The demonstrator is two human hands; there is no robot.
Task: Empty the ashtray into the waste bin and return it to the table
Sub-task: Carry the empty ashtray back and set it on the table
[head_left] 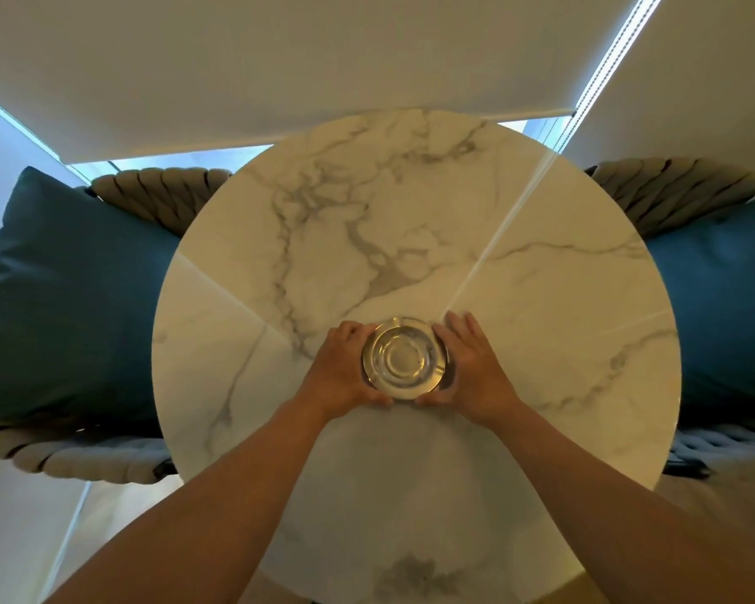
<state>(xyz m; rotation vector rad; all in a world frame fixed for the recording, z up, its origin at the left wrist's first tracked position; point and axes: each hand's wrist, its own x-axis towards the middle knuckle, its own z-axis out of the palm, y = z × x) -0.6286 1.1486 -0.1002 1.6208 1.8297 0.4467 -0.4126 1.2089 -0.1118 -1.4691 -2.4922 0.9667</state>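
Head view: left hand (338, 372) and right hand (469, 364) cup ashtray (404, 358) mid-counter (541, 342), fingers curled on its rim. Ashtray looks empty; bin unseen, stage unclear.

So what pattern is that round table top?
White marble with grey veins across the table, seen best in the head view.

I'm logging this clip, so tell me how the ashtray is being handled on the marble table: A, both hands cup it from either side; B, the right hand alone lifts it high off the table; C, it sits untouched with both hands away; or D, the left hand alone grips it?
A: the left hand and right hand curl around opposite sides of the glass ashtray on the marble table.
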